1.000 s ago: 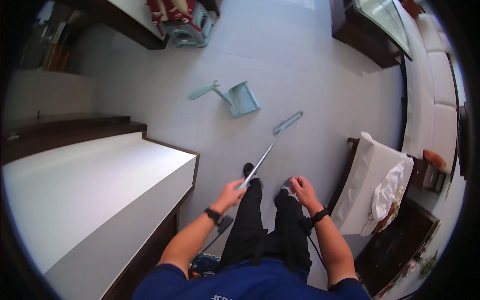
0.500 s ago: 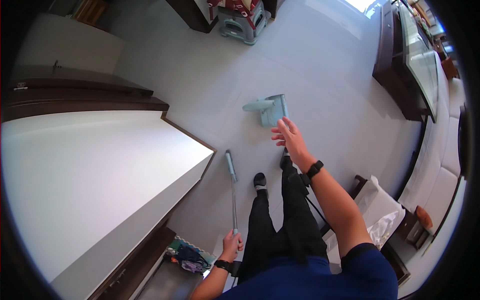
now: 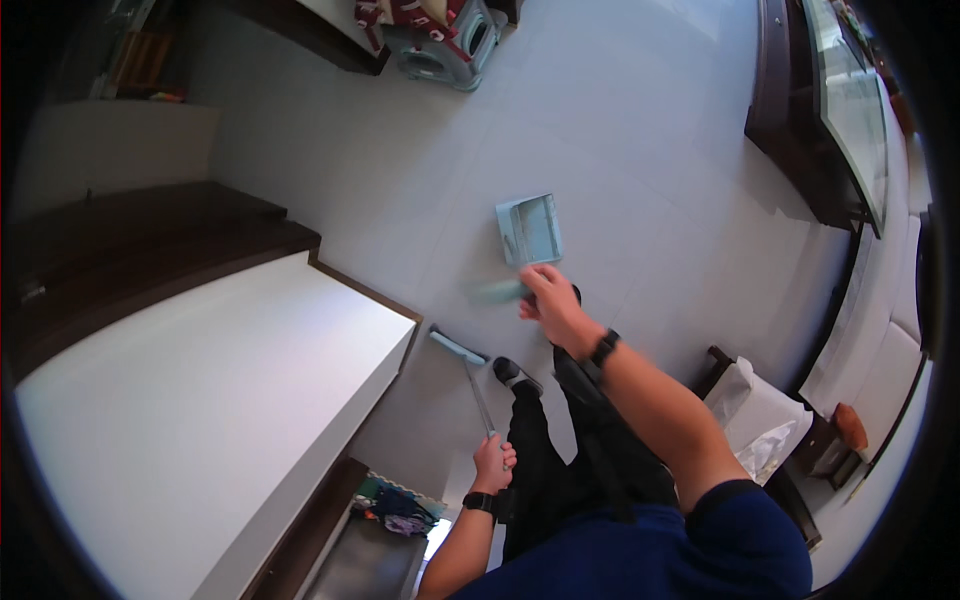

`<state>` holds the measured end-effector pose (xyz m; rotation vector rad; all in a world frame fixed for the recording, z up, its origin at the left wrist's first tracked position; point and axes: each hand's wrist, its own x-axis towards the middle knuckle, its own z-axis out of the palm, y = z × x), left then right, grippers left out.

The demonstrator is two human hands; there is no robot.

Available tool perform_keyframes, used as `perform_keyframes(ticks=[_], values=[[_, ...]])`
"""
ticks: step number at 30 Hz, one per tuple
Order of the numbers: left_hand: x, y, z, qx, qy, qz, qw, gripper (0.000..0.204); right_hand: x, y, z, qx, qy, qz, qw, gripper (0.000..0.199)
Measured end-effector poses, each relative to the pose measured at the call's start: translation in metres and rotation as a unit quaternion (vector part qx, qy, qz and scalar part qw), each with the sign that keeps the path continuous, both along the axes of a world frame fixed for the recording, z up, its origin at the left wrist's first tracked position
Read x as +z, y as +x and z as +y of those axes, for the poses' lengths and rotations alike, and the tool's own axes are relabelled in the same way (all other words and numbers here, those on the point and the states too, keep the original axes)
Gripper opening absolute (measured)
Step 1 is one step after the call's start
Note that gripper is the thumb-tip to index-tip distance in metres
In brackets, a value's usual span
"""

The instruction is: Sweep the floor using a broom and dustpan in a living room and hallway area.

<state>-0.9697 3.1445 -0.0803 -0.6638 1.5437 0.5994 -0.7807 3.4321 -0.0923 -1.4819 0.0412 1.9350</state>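
Observation:
My left hand (image 3: 494, 464) is closed around the grey stick of a broom (image 3: 478, 398). The broom's light blue head (image 3: 458, 346) rests on the floor, close to the white block's corner and my left foot. In front of me my right hand (image 3: 552, 306) grips a pale blue-green dustpan handle (image 3: 500, 291), blurred by motion. Just beyond that hand, the light blue dustpan (image 3: 533, 230) shows its open tray, with some dark specks inside. Where handle and pan join is hidden.
A large white block (image 3: 220, 400) with dark trim fills the left. At the top is a grey stool (image 3: 450, 60) with red cloth. A dark glass-topped cabinet (image 3: 800, 120) stands right, near a white-covered seat (image 3: 760, 410). Dark cloths (image 3: 400, 507) lie at lower left.
My right hand has gone from open to gripping the handle, which has come nearer to me. The dustpan now shows its tray. The broom head has turned sideways and moved slightly nearer my foot.

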Motion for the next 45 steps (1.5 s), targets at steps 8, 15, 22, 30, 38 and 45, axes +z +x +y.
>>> perform_keyframes(ticks=[8, 15, 22, 30, 38, 45], values=[[-0.001, 0.088, 0.172, -0.133, 0.058, -0.045, 0.988, 0.013, 0.069, 0.213, -0.140, -0.054, -0.088, -0.085, 0.991, 0.038], [-0.017, 0.145, 0.306, -0.292, 0.129, -0.096, 0.943, 0.019, 0.102, 0.255, -0.209, -0.181, -0.137, -0.083, 0.970, 0.044], [-0.001, 0.081, 0.385, -0.464, 0.190, 0.066, 0.863, 0.058, 0.074, 0.207, -0.244, -0.151, -0.185, -0.308, 0.921, 0.039], [-0.057, 0.045, 0.489, -0.517, 0.141, 0.150, 0.831, 0.021, 0.031, 0.133, -0.328, -0.085, -0.246, -0.485, 0.835, 0.036], [-0.033, 0.187, 0.510, -0.591, 0.127, -0.078, 0.793, 0.006, 0.051, 0.067, -0.312, -0.178, -0.343, -0.451, 0.805, 0.035], [-0.056, 0.259, 0.578, -0.612, 0.129, -0.201, 0.754, 0.010, 0.069, 0.022, -0.313, -0.312, -0.389, -0.390, 0.774, 0.033]])
